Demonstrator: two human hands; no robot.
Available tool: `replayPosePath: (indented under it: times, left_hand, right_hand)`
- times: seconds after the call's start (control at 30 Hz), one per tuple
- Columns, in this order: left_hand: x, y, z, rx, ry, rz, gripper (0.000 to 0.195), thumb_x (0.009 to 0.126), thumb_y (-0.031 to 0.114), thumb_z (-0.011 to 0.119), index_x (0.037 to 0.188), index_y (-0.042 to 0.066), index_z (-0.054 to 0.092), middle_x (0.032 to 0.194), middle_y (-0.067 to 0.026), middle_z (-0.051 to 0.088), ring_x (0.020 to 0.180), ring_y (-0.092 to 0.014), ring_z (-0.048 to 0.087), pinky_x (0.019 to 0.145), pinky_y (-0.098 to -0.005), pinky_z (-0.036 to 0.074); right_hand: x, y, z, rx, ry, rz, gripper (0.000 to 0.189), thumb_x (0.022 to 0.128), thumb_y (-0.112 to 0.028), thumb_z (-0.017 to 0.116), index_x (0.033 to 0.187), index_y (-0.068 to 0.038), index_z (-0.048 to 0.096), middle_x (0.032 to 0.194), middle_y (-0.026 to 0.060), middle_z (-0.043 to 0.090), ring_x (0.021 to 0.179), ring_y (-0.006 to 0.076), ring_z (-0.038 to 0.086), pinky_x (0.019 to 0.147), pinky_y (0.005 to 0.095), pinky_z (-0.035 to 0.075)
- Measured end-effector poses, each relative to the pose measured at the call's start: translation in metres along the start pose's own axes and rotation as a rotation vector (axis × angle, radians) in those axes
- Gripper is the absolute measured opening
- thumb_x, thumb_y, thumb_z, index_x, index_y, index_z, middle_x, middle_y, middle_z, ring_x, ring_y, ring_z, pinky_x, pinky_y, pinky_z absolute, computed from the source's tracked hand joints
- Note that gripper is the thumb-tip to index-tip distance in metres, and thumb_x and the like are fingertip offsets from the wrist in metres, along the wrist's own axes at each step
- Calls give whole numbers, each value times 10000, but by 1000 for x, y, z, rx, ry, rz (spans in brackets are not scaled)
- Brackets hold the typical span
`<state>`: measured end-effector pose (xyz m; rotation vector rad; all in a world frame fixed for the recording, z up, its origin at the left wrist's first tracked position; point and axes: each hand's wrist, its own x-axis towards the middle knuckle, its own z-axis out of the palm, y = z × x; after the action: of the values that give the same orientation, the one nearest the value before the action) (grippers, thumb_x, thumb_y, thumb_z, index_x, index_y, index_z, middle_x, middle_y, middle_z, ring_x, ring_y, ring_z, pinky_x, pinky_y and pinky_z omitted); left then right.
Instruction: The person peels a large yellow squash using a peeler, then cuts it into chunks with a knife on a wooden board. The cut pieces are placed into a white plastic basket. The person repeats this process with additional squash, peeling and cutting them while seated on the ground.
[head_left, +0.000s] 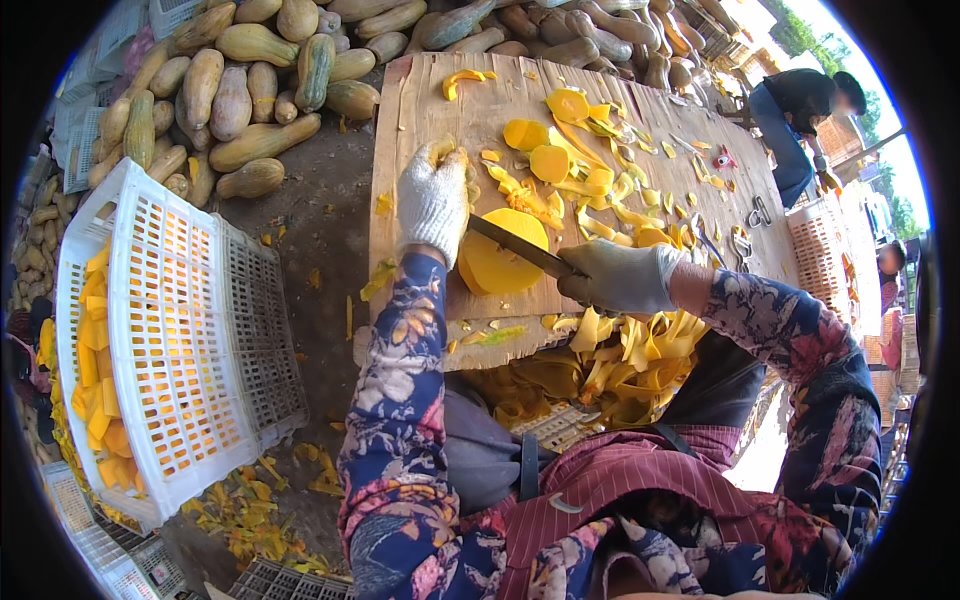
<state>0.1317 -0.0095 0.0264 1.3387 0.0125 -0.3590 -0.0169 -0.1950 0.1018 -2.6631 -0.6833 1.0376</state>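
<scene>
My right hand (622, 276), in a pale work glove, grips a knife (517, 247) by its handle, which the fingers hide. The dark blade points to the left across a peeled yellow squash chunk (504, 262) with a flat cut face. Beside the chunk, my left hand (435, 199) wears a white knitted glove with stained fingertips. Its fingers are curled at the far side, and whether they hold anything cannot be made out. Both hands are over a wooden board (420, 97). Round squash slices (550, 163) and peel strips (626, 210) lie beyond the chunk.
Whole squashes (255, 97) are piled beyond the board. At left stands a white plastic crate (172, 337) with cut squash (97, 367). Peelings (637, 352) fill a container below the board's near edge. Metal tools (741, 244) lie at right. Another person (787, 127) bends over crates.
</scene>
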Motion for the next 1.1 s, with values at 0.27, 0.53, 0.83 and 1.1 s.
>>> replayPosePath:
  times: [0.27, 0.53, 0.83, 1.1]
  left_hand:
    - [14, -24, 0, 200, 45, 186, 294, 997, 178, 593, 1246, 30, 644, 861, -53, 692, 622, -128, 636, 526, -274, 500]
    - [50, -51, -33, 482, 166, 185, 348, 986, 140, 580, 1300, -4, 626, 1167, -136, 722, 1063, -242, 671, 969, -342, 506]
    - [24, -60, -47, 507, 68, 187, 453, 972, 198, 660, 1381, 11, 598, 1358, -154, 640, 1198, -273, 625, 1038, -334, 476]
    - [-116, -41, -23, 437, 259, 385, 759, 905, 310, 776, 1505, 2, 428, 1500, -253, 476, 1336, -334, 515, 1102, -407, 437]
  right_hand:
    - [7, -20, 22, 494, 243, 324, 361, 1022, -284, 476, 1196, 4, 608, 919, 147, 676, 790, 246, 677, 735, 407, 552]
    - [41, -1, 25, 284, 157, 220, 316, 972, -197, 512, 988, 45, 716, 870, 136, 730, 739, 285, 727, 642, 416, 583]
    - [70, -6, 86, 338, 464, 143, 305, 908, -221, 594, 1063, -9, 750, 1050, 206, 744, 1020, 359, 712, 851, 439, 564]
    - [39, 19, 71, 837, 304, 294, 391, 989, -344, 549, 1173, -33, 698, 944, 175, 732, 827, 318, 716, 701, 410, 571]
